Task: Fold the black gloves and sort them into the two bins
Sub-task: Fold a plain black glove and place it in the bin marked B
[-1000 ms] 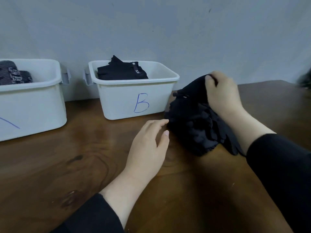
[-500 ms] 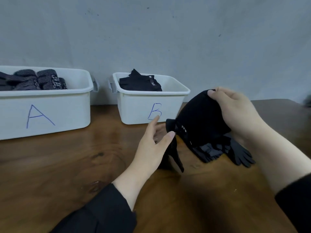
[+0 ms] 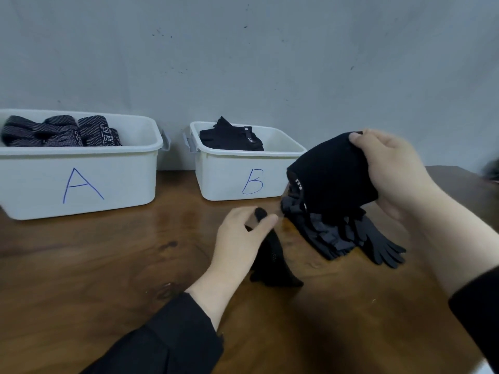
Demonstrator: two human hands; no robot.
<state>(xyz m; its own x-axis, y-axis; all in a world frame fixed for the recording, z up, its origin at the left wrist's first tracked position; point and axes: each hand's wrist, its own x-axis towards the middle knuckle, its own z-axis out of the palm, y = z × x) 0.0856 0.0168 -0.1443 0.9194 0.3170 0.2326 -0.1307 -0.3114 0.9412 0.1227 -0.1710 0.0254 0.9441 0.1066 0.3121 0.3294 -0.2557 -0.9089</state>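
Observation:
A stack of black gloves (image 3: 330,190) is lifted at one end above the wooden table, and my right hand (image 3: 388,168) grips its top edge. The stack's lower fingers trail onto the table. My left hand (image 3: 243,238) pinches a single black glove (image 3: 272,260) that hangs down to the table, just left of the stack. Bin A (image 3: 81,179) at the left holds several folded patterned dark gloves. Bin B (image 3: 237,174) in the middle holds folded black gloves (image 3: 232,136).
Both white bins stand at the back against a grey wall. The brown wooden table (image 3: 108,265) stretches in front of them. A dark blurred object (image 3: 491,171) shows at the far right edge.
My left hand has taken a single glove from the stack and drawn it down to the left. My right hand has raised the stack's top edge.

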